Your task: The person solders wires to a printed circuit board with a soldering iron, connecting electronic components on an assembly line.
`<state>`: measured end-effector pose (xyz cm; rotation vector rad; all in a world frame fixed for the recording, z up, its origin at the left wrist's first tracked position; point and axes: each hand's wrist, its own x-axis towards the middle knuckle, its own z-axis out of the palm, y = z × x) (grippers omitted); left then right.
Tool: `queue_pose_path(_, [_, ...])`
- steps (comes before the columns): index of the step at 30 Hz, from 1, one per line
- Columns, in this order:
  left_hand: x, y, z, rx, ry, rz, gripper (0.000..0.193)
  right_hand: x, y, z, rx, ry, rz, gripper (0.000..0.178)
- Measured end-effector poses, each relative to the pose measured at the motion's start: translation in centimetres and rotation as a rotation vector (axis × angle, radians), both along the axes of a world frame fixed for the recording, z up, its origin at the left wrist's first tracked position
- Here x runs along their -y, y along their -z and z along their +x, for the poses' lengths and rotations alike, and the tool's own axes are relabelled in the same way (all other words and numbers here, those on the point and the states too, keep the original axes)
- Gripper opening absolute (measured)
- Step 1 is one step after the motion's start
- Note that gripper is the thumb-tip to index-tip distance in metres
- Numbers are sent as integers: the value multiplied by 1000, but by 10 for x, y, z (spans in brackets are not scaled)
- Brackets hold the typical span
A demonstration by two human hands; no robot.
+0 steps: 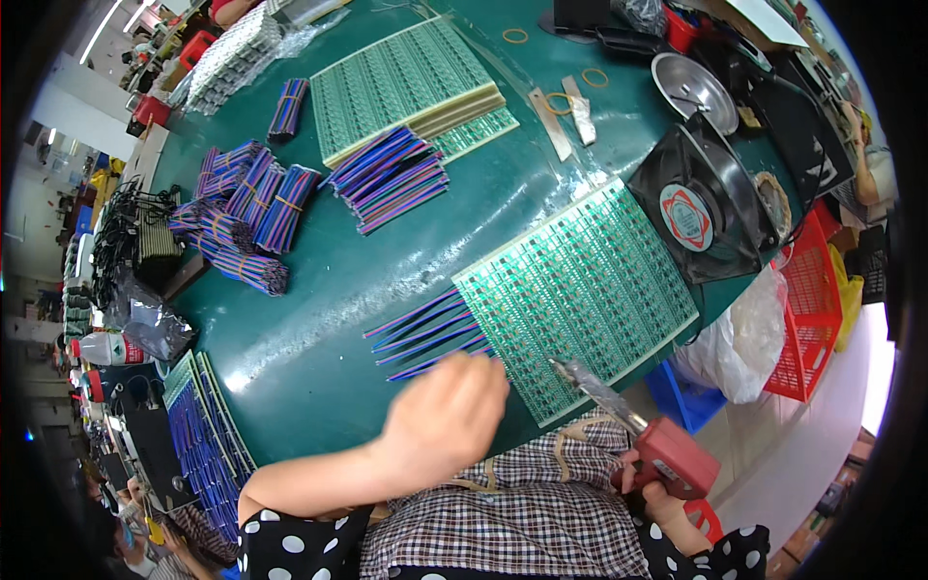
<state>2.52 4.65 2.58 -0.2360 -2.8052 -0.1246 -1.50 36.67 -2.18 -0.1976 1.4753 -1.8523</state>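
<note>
A green panel of many small circuit boards (580,300) lies on the table in front of me. Several blue and purple wires (425,333) stick out from its left edge. My left hand (449,411) is closed just beside that edge, over the nearest wires; whatever its fingers hold is hidden. In my right hand (659,498) is a red soldering gun (681,459). Its metal barrel points up and left, with the tip over the lower part of the panel.
Wire bundles (256,198), loose wires (387,179) and a stack of green panels (396,82) lie farther back. A black fan (696,208) and a metal bowl (694,92) stand at right. Wired panels (208,440) are at left. Rubber bands (594,77) lie at the back.
</note>
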Motion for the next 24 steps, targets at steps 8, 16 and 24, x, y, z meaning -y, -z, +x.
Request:
queue_pose_path(8, [121,15,-82,-47,-314,105,20,0,-4,0,-26,20,12,82])
queue_pose_path(16, [124,30,-92,-58,-316,216,13,7,-9,0,-346,-89,540,55])
queue_pose_path(24, [124,26,-82,-35,-356,306,12,5,-7,1,-421,-119,555,56])
